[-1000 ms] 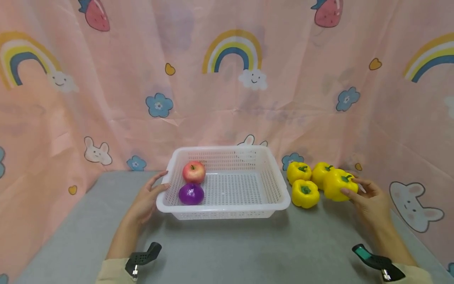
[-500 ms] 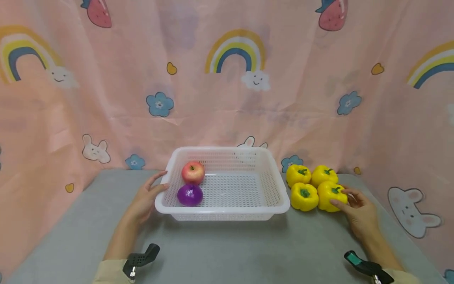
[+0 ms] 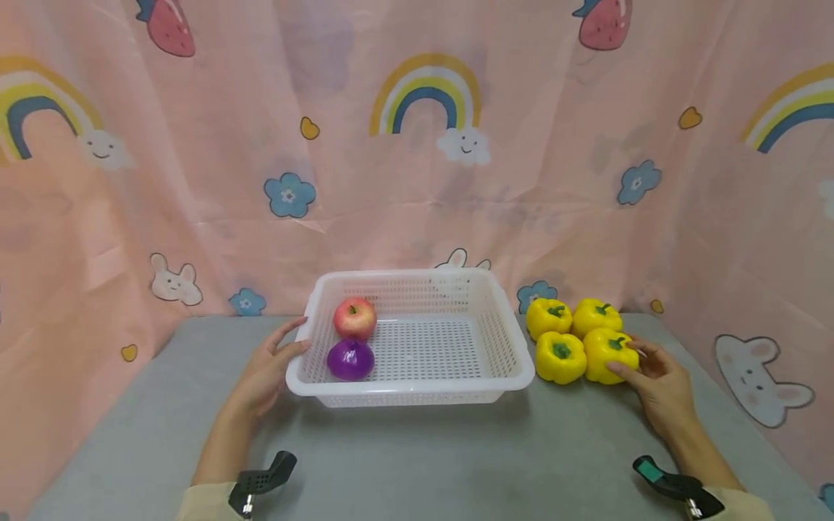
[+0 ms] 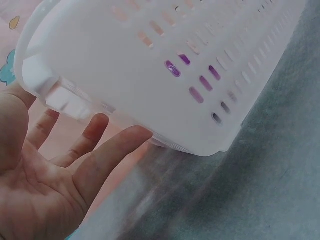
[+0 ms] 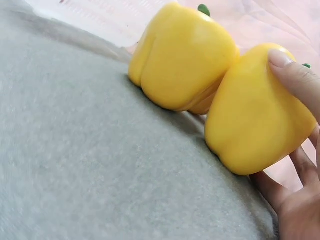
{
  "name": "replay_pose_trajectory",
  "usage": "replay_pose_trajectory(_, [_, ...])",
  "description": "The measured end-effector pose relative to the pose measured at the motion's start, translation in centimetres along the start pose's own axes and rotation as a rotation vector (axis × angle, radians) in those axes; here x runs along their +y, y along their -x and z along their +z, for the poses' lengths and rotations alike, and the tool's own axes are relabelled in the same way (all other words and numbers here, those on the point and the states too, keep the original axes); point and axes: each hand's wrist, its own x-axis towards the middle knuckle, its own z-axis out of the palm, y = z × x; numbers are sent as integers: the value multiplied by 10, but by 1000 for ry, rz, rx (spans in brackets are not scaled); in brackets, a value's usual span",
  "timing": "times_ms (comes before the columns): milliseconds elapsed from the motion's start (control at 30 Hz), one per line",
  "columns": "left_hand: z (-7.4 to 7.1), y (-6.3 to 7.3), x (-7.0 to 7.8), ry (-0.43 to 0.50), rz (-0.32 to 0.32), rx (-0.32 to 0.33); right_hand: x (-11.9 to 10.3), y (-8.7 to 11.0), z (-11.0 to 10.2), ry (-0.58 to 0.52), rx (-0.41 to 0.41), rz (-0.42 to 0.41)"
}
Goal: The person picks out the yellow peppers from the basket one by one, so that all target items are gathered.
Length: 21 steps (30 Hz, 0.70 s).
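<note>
With thumb and fingers, my right hand point(image 3: 663, 387) holds a yellow bell pepper point(image 3: 606, 352) at the right end of a small cluster. Its thumb point(image 5: 296, 75) lies on the pepper's upper side, while the other fingers reach round behind and below. Three more yellow peppers stand close by, including the front-left pepper point(image 3: 560, 358). My left hand point(image 3: 260, 373), fingers spread and fairly straight, touches the left end of a white plastic basket point(image 3: 417, 386). Part of its thumb is hidden at the rim in the left wrist view. Inside the basket sit a red apple point(image 3: 355, 318) and a purple onion point(image 3: 350, 359).
A grey cloth-covered table point(image 3: 430, 463) lies under everything. Behind it and along both sides hangs a pink curtain point(image 3: 417, 195) printed with rainbows and rabbits. The peppers stand just right of the basket. Each wrist wears a black camera mount point(image 3: 263, 479).
My right hand has lowered its pepper leftward and toward me, into place beside the front-left pepper. During the last half second it has barely moved. The left hand stays at the basket.
</note>
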Motion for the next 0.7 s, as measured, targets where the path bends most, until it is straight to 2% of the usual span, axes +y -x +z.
replay_pose_trajectory(233, [0,-5,-6,-1,7,-3,4,4,3,-174,-9,-27])
replay_pose_trajectory(367, [2,-6,-9,-5,-2,-13,6,7,3,-158,19,-100])
replay_pose_trajectory(500, [4,-6,-14,-9,-2,-17,7,9,1,-164,35,-121])
replay_pose_trajectory(567, [6,-7,-15,-16,-3,-8,6,7,-2,-27,29,-138])
replay_pose_trajectory(700, [14,-6,-10,-44,19,54,-11,-4,-13,364,-43,-131])
